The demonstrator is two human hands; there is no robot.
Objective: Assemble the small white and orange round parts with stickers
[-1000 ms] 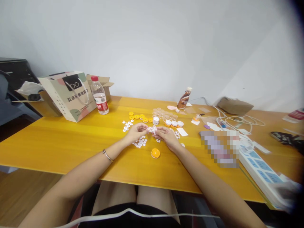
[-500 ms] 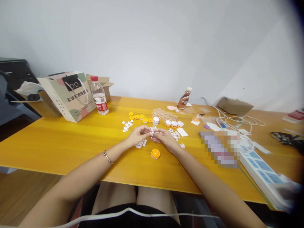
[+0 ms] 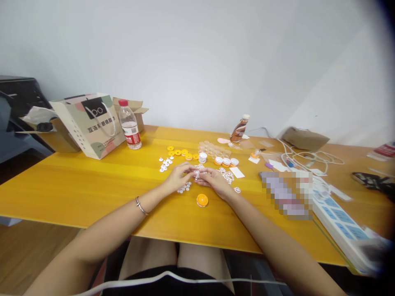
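My left hand and my right hand meet over the middle of the yellow table, fingers pinched together on a small white perforated strip. Just below the hands lie a heap of small white discs and an orange round cap. Beyond them sit orange rings, white pin-like pieces and white-and-orange caps. A thin bracelet is on my left wrist.
A paper bag, a water bottle and a cardboard box stand at the back left. A brown drink bottle, cables, a brown pouch and a white power strip lie to the right. A chair is at far left.
My hands have drawn closer together and lowered slightly toward the table, folding the white strip into a smaller bundle between the fingertips.
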